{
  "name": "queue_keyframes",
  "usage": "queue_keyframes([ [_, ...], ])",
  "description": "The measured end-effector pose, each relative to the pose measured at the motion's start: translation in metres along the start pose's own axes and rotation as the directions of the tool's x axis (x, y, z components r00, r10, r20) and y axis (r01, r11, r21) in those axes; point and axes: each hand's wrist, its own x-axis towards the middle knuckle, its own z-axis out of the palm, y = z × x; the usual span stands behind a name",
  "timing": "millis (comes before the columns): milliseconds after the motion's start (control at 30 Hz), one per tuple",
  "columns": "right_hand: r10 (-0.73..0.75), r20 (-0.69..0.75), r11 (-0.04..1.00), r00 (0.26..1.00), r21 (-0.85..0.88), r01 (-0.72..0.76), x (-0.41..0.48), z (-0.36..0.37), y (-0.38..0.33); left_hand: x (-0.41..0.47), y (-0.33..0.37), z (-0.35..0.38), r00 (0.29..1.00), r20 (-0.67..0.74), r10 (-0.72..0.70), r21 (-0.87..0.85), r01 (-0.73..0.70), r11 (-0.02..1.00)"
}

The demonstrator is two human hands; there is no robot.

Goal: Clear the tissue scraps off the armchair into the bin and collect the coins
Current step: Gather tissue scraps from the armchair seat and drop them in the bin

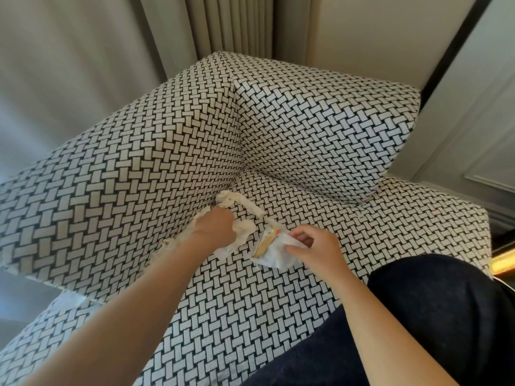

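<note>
Tissue scraps (237, 200) sit wadded in the armchair (320, 129) seat's rear corner; I log the left hand (216, 227) clutching one wad and the right hand (313, 246) pinching a crumpled piece (274, 257), presumably gathering for the bin; coins unseen.

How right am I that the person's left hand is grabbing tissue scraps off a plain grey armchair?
Not quite. The head view shows the left hand grabbing tissue scraps off an armchair patterned in black-and-white basket weave, not plain grey.
</note>
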Motion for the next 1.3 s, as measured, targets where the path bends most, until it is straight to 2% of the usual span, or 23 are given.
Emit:
queue_keyframes([
  [167,0.038,-0.118,0.98,0.992,0.201,-0.013,0.002,-0.007,-0.001,-0.006,0.011,-0.005,0.996,-0.035,0.088,-0.302,-0.094,0.948],
  [300,0.09,-0.158,0.945,0.983,0.324,-0.035,0.004,-0.01,0.001,-0.01,0.021,-0.015,0.975,-0.175,0.136,-0.484,-0.206,0.85],
  [467,0.145,-0.189,0.936,0.971,0.345,-0.073,0.006,-0.012,0.003,-0.007,0.029,-0.027,0.944,-0.322,0.071,-0.518,-0.238,0.821],
  [533,0.137,-0.18,0.946,0.974,0.316,-0.074,0.004,-0.012,0.004,-0.008,0.03,-0.031,0.945,-0.317,0.085,-0.505,-0.244,0.828],
  [667,0.081,-0.046,0.996,0.996,0.036,-0.08,-0.001,-0.009,0.006,-0.012,0.032,-0.039,0.949,-0.295,0.113,-0.478,-0.249,0.842],
  [767,0.012,-0.048,0.992,0.999,-0.126,-0.018,0.0,-0.005,0.007,-0.014,0.034,-0.044,0.936,-0.3,0.181,-0.472,-0.311,0.825],
  [833,0.007,-0.091,0.999,0.996,-0.048,-0.011,0.001,-0.005,0.005,-0.017,0.037,-0.046,0.921,-0.302,0.244,-0.467,-0.366,0.805],
  [933,0.037,-0.133,0.979,0.99,0.206,-0.009,0.0,-0.008,-0.001,-0.02,0.046,-0.045,0.892,-0.3,0.339,-0.464,-0.447,0.765],
  [1000,0.043,-0.119,0.958,0.992,0.286,-0.008,-0.001,-0.009,-0.003,-0.02,0.05,-0.042,0.892,-0.248,0.377,-0.547,-0.45,0.705],
  [1100,0.033,-0.134,0.979,0.99,0.205,-0.005,-0.001,-0.01,-0.003,-0.018,0.049,-0.042,0.913,-0.147,0.382,-0.781,-0.344,0.522],
  [1167,0.054,-0.161,0.975,0.985,0.222,-0.017,-0.001,-0.01,-0.001,-0.011,0.042,-0.039,0.934,-0.141,0.328,-0.871,-0.275,0.408],
  [1200,0.068,-0.181,0.968,0.981,0.249,-0.022,0.0,-0.01,0.0,-0.005,0.038,-0.036,0.948,-0.156,0.276,-0.87,-0.265,0.416],
  [1233,0.076,-0.205,0.962,0.976,0.273,-0.018,-0.001,-0.011,0.0,0.002,0.033,-0.032,0.959,-0.175,0.224,-0.834,-0.265,0.484],
  [1300,0.104,-0.243,0.956,0.964,0.293,-0.029,0.0,-0.013,0.002,0.019,0.023,-0.02,0.972,-0.176,0.156,-0.68,-0.235,0.695],
])
